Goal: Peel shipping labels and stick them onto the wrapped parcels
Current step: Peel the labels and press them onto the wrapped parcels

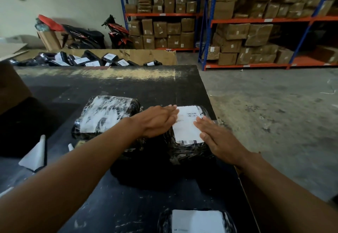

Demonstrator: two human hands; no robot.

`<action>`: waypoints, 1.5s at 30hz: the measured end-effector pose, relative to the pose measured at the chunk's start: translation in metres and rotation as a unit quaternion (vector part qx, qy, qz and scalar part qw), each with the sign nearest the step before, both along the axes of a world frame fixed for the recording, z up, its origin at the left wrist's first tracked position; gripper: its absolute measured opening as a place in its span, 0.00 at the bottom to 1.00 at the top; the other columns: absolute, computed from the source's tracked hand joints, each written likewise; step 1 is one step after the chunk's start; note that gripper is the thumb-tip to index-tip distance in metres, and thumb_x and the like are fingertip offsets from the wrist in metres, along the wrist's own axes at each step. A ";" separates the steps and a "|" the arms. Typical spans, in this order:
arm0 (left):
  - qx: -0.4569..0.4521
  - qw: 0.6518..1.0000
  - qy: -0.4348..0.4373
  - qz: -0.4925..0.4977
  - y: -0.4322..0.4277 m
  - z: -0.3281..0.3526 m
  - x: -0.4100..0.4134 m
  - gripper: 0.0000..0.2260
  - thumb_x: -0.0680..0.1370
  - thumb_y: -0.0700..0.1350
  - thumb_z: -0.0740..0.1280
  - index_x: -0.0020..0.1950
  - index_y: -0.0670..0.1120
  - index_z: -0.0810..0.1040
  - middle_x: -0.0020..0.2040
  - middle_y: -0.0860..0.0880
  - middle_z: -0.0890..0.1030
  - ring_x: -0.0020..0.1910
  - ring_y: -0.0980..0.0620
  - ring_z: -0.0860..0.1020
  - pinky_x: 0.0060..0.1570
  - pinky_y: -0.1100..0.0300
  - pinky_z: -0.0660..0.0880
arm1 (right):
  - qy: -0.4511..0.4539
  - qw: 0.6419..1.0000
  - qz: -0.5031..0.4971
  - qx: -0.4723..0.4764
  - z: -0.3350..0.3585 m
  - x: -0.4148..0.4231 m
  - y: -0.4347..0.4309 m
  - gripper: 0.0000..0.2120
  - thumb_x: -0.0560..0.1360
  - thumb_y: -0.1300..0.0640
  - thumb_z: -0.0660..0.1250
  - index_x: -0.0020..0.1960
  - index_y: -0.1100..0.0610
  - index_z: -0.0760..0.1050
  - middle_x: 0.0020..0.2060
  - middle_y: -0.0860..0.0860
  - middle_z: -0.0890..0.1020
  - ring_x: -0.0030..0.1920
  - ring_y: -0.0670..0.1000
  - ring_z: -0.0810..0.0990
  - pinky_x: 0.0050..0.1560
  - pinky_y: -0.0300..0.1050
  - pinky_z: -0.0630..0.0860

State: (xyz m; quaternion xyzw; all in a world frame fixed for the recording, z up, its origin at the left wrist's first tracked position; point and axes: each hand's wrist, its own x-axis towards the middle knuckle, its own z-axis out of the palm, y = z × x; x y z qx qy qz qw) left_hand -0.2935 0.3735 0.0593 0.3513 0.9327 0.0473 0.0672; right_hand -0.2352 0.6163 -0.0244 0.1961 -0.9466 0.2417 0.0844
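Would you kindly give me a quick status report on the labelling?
Left hand and right hand flat on label, pressing it onto parcel. Second parcel close alongside.

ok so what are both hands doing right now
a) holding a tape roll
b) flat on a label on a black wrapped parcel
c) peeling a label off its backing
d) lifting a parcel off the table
b: the left hand and right hand lie with straight fingers on the white label atop the black wrapped parcel, which sits on the table.
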 end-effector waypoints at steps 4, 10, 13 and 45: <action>0.036 0.999 -0.010 -0.014 0.043 -0.012 -0.021 0.23 0.85 0.49 0.46 0.80 0.44 0.51 0.80 0.47 0.50 0.79 0.53 0.49 0.74 0.60 0.44 | -0.003 1.000 -0.006 0.007 0.002 0.001 -0.001 0.26 0.80 0.46 0.49 0.77 0.50 0.62 0.75 0.41 0.58 0.76 0.40 0.50 0.70 0.27 0.43; -0.010 0.998 -0.034 0.053 0.016 -0.011 -0.036 0.20 0.85 0.50 0.46 0.61 0.43 0.74 0.55 0.43 0.80 0.54 0.43 0.78 0.63 0.48 0.72 | -0.002 1.000 -0.015 0.016 0.003 0.002 -0.004 0.27 0.79 0.45 0.48 0.77 0.49 0.60 0.74 0.38 0.55 0.75 0.37 0.47 0.63 0.19 0.38; -0.052 0.994 0.007 0.098 0.001 0.000 -0.039 0.21 0.84 0.50 0.46 0.39 0.43 0.70 0.38 0.44 0.75 0.38 0.44 0.75 0.50 0.48 0.75 | 0.009 1.000 -0.018 0.008 0.000 0.003 -0.005 0.26 0.80 0.47 0.49 0.77 0.51 0.62 0.74 0.41 0.58 0.75 0.38 0.49 0.65 0.20 0.39; 0.080 0.972 -0.020 0.220 0.026 -0.033 0.018 0.20 0.84 0.49 0.48 0.69 0.40 0.67 0.72 0.36 0.69 0.65 0.33 0.71 0.64 0.46 0.68 | -0.025 0.997 -0.067 -0.009 0.000 0.010 -0.015 0.29 0.79 0.45 0.46 0.78 0.50 0.61 0.78 0.44 0.59 0.78 0.42 0.49 0.76 0.46 0.53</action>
